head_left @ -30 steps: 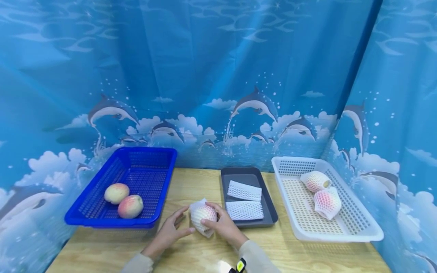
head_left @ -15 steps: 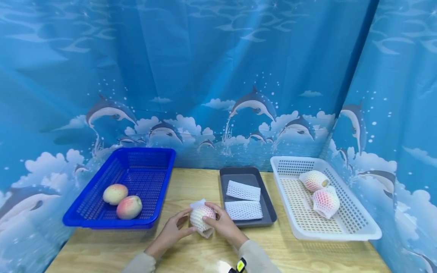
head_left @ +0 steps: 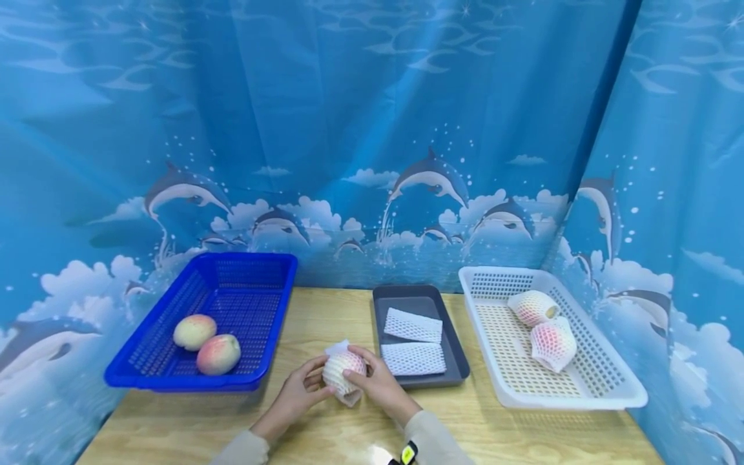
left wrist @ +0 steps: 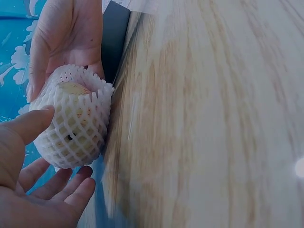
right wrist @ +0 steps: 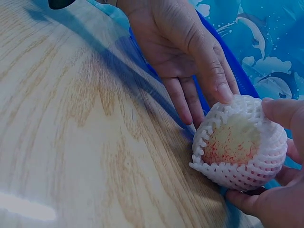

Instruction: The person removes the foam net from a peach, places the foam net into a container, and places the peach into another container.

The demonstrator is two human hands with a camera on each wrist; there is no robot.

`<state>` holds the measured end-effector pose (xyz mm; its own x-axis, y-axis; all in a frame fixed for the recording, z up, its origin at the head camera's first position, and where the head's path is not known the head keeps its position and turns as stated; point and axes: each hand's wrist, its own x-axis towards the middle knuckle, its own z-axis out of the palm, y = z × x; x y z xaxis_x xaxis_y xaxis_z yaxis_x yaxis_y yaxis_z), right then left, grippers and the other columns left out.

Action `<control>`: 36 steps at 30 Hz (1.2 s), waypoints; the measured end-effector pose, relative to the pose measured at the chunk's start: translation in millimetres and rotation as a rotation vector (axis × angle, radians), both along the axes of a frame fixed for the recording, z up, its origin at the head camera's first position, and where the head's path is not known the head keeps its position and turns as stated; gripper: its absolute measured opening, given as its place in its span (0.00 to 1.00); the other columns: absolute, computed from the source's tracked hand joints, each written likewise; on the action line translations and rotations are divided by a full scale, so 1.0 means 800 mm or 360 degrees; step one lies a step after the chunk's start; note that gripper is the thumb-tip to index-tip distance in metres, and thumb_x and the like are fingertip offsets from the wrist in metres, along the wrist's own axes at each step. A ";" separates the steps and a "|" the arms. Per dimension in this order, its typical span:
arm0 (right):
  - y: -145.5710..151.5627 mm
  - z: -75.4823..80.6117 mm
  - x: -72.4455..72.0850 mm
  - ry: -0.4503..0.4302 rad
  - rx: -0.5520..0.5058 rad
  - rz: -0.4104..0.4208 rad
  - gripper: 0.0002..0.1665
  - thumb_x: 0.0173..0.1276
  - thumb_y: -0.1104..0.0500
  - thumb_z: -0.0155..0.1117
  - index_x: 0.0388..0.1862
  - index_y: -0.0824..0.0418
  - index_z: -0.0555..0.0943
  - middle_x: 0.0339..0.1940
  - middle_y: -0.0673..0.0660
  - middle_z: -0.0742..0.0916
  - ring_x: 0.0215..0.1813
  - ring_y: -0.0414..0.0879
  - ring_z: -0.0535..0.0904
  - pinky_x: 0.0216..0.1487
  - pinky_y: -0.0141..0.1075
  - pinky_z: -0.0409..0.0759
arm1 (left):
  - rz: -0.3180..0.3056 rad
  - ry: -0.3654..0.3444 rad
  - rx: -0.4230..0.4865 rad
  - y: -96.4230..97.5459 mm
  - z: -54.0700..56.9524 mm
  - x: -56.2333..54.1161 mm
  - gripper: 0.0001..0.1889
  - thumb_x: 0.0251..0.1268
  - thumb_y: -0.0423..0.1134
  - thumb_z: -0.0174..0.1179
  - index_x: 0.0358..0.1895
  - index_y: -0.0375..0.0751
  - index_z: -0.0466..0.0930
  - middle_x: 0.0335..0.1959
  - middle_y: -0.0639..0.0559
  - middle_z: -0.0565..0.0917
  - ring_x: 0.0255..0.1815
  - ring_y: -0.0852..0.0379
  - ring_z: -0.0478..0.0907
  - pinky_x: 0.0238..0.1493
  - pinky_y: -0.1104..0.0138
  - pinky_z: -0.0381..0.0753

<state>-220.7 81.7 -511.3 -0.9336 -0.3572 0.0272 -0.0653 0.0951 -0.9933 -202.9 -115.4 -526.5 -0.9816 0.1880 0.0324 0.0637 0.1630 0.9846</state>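
Note:
A peach in a white foam net is between both hands over the wooden table. My right hand grips its right side, thumb in front and fingers behind. From the left, my left hand holds it too; in the left wrist view the thumb touches the net and the fingers curve round beneath. Through the net's open end in the right wrist view shows pale, red-speckled peach skin. Whether the fruit touches the table is hard to tell.
On the left, a blue basket contains two bare peaches. A dark grey tray with two flat foam nets stands right of the hands. At far right, a white basket holds two netted peaches. A dolphin-print curtain hangs behind.
My left hand has moved slightly right and closed in on the netted peach. The right hand keeps its grip, and the whole head view has shifted a little.

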 end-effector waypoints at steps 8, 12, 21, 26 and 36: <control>0.000 0.004 0.002 0.0023 0.0041 -0.0014 0.33 0.67 0.59 0.63 0.69 0.65 0.66 0.66 0.69 0.72 0.63 0.60 0.73 0.64 0.49 0.73 | -0.0015 -0.0021 0.0031 0.000 0.004 0.003 0.37 0.53 0.32 0.70 0.66 0.26 0.63 0.64 0.25 0.68 0.61 0.31 0.71 0.56 0.57 0.80; 0.001 0.009 0.003 0.0049 0.0130 -0.0055 0.33 0.66 0.57 0.64 0.68 0.63 0.68 0.67 0.68 0.72 0.64 0.62 0.72 0.65 0.53 0.72 | -0.0004 -0.0050 -0.0007 -0.001 0.008 0.005 0.38 0.52 0.32 0.70 0.67 0.28 0.63 0.64 0.25 0.67 0.61 0.31 0.70 0.55 0.57 0.81; 0.011 0.025 -0.001 0.0117 0.0148 -0.0052 0.32 0.68 0.60 0.62 0.68 0.68 0.67 0.68 0.71 0.69 0.69 0.70 0.62 0.67 0.57 0.67 | 0.0046 -0.0056 -0.0066 -0.006 0.018 0.002 0.37 0.51 0.35 0.71 0.66 0.31 0.65 0.62 0.28 0.71 0.60 0.34 0.73 0.55 0.53 0.80; 0.020 0.037 -0.005 0.0162 0.0162 -0.0040 0.31 0.69 0.59 0.61 0.68 0.69 0.67 0.69 0.69 0.70 0.69 0.69 0.62 0.68 0.57 0.65 | 0.0119 0.0064 -0.0177 -0.010 0.030 -0.002 0.35 0.50 0.34 0.72 0.64 0.31 0.70 0.64 0.32 0.71 0.61 0.32 0.71 0.60 0.48 0.75; 0.051 0.062 -0.017 0.0178 0.0188 -0.0082 0.32 0.70 0.58 0.61 0.70 0.64 0.65 0.70 0.64 0.70 0.71 0.64 0.62 0.69 0.55 0.66 | 0.0041 0.0178 -0.0385 -0.025 0.072 -0.006 0.39 0.52 0.41 0.72 0.69 0.41 0.66 0.68 0.35 0.67 0.68 0.34 0.63 0.67 0.45 0.66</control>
<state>-234.2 122.8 -461.4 -0.9443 -0.3158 0.0927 -0.1670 0.2169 -0.9618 -207.9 -135.8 -468.6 -0.9791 0.1782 0.0981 0.1626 0.3958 0.9038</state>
